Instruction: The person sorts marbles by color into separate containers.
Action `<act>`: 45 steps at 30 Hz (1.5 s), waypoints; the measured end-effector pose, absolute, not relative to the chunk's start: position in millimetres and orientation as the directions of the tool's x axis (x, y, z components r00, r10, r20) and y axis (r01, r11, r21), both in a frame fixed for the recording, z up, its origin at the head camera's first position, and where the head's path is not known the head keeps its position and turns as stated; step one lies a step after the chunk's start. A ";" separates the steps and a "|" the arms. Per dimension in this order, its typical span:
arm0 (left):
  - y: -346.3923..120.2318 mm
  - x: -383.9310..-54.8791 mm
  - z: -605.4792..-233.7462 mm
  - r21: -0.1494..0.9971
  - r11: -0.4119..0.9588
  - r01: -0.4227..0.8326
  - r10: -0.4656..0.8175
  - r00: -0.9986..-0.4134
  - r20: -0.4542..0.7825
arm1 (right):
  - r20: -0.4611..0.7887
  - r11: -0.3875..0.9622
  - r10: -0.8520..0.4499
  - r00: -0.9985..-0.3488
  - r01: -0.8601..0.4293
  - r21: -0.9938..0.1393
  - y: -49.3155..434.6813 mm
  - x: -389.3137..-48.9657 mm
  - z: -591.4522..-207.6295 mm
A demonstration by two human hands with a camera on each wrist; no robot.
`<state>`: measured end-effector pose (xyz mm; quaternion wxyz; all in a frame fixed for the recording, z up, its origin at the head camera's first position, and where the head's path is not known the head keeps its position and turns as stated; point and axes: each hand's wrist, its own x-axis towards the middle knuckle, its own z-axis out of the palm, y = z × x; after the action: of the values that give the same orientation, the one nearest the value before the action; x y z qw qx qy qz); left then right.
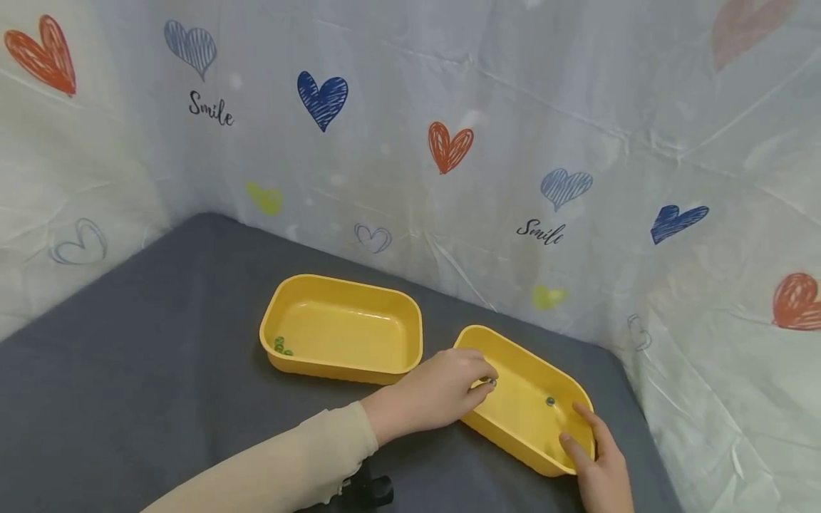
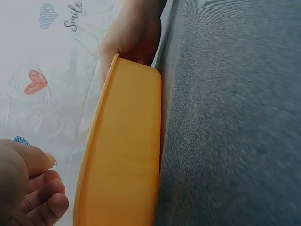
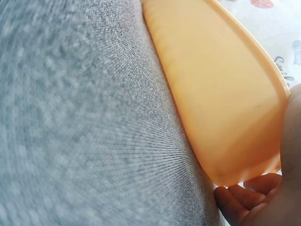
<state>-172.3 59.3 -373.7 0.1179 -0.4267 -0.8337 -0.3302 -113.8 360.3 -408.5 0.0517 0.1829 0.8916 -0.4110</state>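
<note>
My left hand (image 1: 442, 388) is over the near left end of the right-hand yellow tray (image 1: 507, 442). Thumb and forefinger pinch a small glassy marble (image 1: 492, 382), mostly covered by the fingertips. In the left wrist view, only a glint of it shows at the fingertips. A second marble (image 1: 550, 401) lies on that tray's floor toward the right. My right hand (image 1: 601, 459) grips the tray's right end, thumb and forefinger over the rim. The right wrist view shows other fingers (image 3: 249, 197) curled against the outside of its end wall.
Left of that tray stands another yellow tray (image 1: 346, 370), with several greenish marbles (image 1: 280, 347) in its near left corner. Both stand on a dark grey cloth surface (image 1: 160, 370). A white curtain (image 1: 398, 85) with printed hearts hangs behind and at the sides.
</note>
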 end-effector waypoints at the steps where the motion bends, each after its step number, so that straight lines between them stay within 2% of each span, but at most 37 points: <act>1: 61.5 -173.3 -374.2 0.456 0.412 0.789 0.637 -0.607 0.474 | -0.241 0.593 0.281 -0.929 0.366 -0.717 360.0 -113.2 -409.4; 15: 68.3 -187.6 -384.5 0.560 0.358 0.747 0.657 -0.628 0.418 | -0.227 0.600 0.287 -0.930 0.360 -0.714 359.9 -112.2 -407.4; 22: 69.4 -189.4 -389.1 0.561 0.355 0.748 0.665 -0.624 0.412 | -0.258 0.587 0.301 -0.918 0.391 -0.709 359.7 -112.5 -408.0; 31: 67.6 -186.2 -387.7 0.558 0.370 0.743 0.663 -0.632 0.402 | -0.224 0.597 0.278 -0.934 0.351 -0.721 359.3 -113.0 -407.5; 45: 64.8 -185.8 -384.9 0.553 0.341 0.760 0.680 -0.606 0.413 | -0.207 0.609 0.280 -0.937 0.341 -0.716 359.6 -112.9 -408.5</act>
<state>-185.8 64.8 -384.9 0.0544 -0.4408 -0.8171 -0.3676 -112.9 359.6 -408.5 0.0372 0.1731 0.8963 -0.4066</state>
